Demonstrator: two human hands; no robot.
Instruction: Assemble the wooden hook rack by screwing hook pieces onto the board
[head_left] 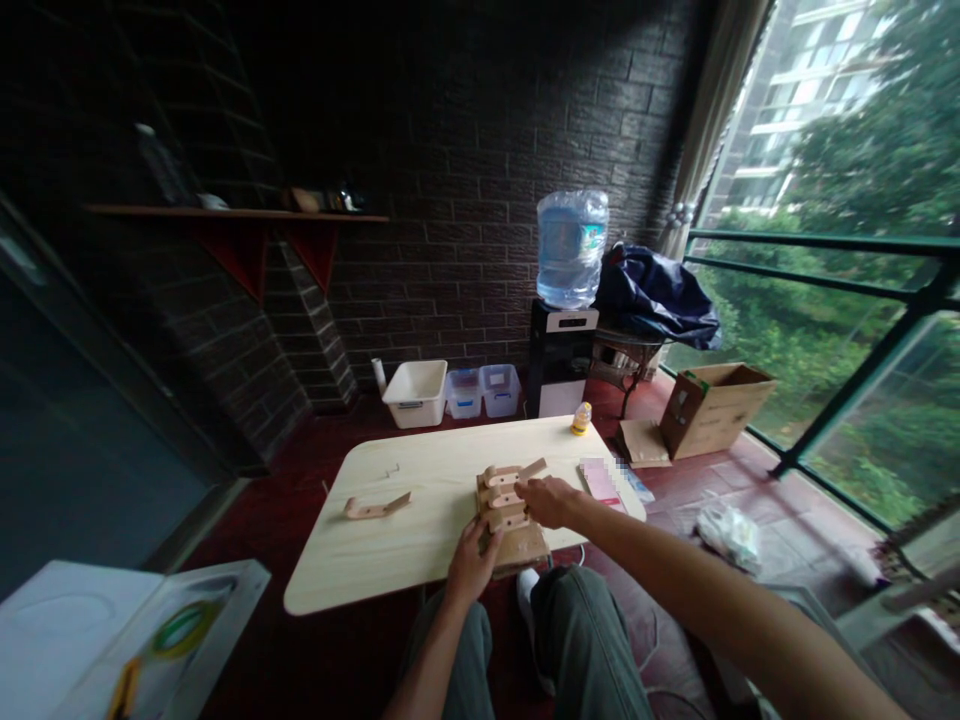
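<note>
Several light wooden pieces with rounded, raised left ends and dark holes (501, 480) lie side by side on a small brown cardboard box (523, 546) at the table's front. My left hand (474, 556) is curled at the near-left corner, its fingers against the left end of the nearest wooden piece (511, 522). From the right, my right hand (551, 500) is closed around the right end of the wooden pieces; its fingertips partly hide what it grips. A similar wooden piece with an angled end (379, 508) lies alone on the left of the table.
The pale table (435, 455) also bears small metal parts (393, 470), a yellow-based bottle (581, 418) and a pink booklet (600, 480). Behind are plastic bins (417, 392) and a water dispenser (559, 360). An open white case (180, 640) stands front left, a cardboard carton (709, 410) right.
</note>
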